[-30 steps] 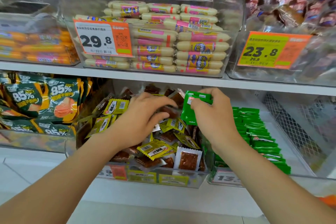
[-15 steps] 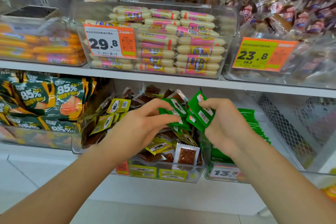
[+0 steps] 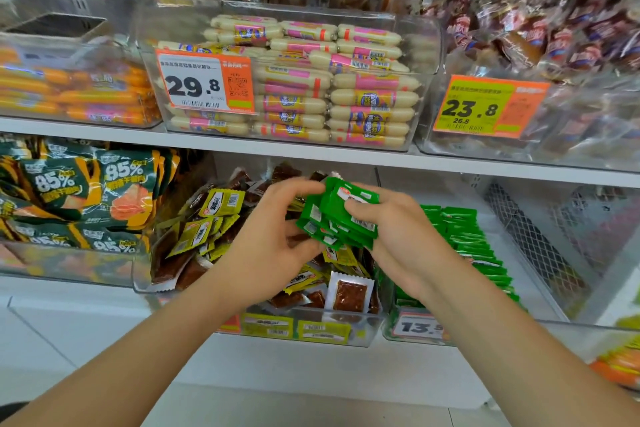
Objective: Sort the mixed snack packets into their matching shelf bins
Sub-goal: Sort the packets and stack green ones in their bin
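Where they meet, left hand [image 3: 273, 239] and right hand [image 3: 401, 236] each close a grip round the green packets [image 3: 346, 215].

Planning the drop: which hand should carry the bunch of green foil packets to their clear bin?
Likely right. The right hand grips the bunch of green foil packets and sits nearest the clear bin of green packets; the left hand must cross.
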`<state>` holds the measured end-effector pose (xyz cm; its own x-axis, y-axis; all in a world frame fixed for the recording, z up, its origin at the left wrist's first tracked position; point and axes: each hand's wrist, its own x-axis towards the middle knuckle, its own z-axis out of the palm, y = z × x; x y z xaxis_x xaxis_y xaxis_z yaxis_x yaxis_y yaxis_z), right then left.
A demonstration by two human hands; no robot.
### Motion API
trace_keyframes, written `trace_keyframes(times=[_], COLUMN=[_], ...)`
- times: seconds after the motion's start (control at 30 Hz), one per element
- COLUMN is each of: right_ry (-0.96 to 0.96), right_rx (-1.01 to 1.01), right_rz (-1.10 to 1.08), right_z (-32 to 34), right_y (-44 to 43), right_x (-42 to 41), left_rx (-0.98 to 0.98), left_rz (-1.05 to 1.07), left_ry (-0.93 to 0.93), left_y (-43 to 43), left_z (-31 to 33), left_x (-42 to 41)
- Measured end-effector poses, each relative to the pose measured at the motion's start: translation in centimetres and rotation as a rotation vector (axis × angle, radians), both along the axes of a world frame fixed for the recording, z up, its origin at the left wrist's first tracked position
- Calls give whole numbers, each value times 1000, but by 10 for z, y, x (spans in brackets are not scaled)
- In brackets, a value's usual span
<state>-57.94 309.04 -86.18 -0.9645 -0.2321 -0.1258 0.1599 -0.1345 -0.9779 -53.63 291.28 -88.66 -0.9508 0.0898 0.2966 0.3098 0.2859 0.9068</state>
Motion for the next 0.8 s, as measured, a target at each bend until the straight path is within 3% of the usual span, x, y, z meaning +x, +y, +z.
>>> trace_keyframes(times=[0.13, 0.23, 0.4, 0.53, 0.67, 0.8], right_ry=[192, 301, 306, 338, 200, 155], right_rx=[197, 307, 279, 429, 190, 94], right_rz=[-9, 106, -9, -20, -49, -116], right_z=[-3, 0, -5, -11, -11, -6], right_y=[2, 5, 4, 6, 6, 11], right_x=[1, 5, 9, 8, 7, 5], left_rx=[529, 742, 795, 757, 712, 568], left_rz=[-164, -116, -21, 31, 107, 224], left_ry=[-317, -427, -467, -407, -311, -216], left_y=[6, 10, 11, 12, 11, 5], left_z=[4, 5, 9, 14, 13, 10], left_x=[-2, -7, -5, -1, 0, -1])
